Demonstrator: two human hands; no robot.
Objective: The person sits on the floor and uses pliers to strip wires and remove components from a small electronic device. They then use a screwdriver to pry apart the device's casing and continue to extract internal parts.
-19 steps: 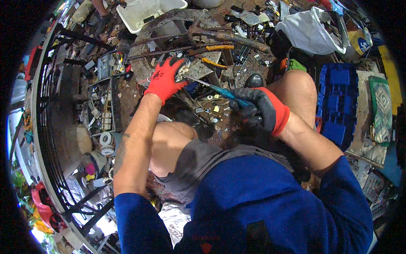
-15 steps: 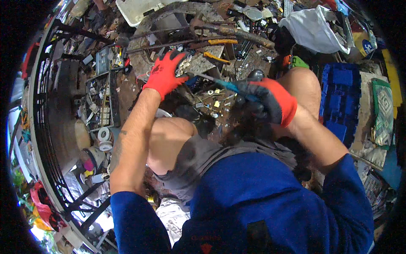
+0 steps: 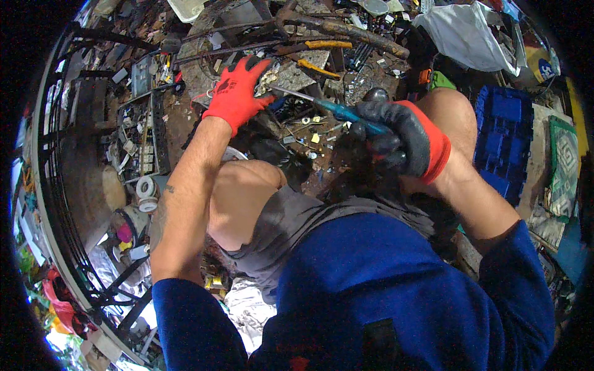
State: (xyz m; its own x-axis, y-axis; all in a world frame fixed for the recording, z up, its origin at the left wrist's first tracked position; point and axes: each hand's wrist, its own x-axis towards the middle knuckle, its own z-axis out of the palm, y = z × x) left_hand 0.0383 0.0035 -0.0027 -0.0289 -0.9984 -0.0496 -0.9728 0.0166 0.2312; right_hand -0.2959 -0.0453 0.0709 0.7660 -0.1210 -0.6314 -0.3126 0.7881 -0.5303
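Note:
My left hand (image 3: 238,91), in a red glove, reaches forward and presses flat on a grey metal piece (image 3: 291,73) among scrap on the ground. In a black and red glove, my right hand (image 3: 401,137) grips the blue handle of a screwdriver (image 3: 328,106). The screwdriver's thin shaft points left toward the grey piece, its tip close to my left fingers. My bare knees (image 3: 244,191) sit below both hands.
Orange-handled pliers (image 3: 322,46) and a rusty bar (image 3: 365,31) lie beyond the hands. A blue plastic crate (image 3: 504,139) stands at the right, a white bag (image 3: 470,37) at the top right. Black metal bars (image 3: 59,204) curve along the left. Small screws and parts litter the ground.
The view has shifted, so both hands sit slightly lower in the picture. My left hand has spread on the grey piece and the screwdriver tip has come closer to it.

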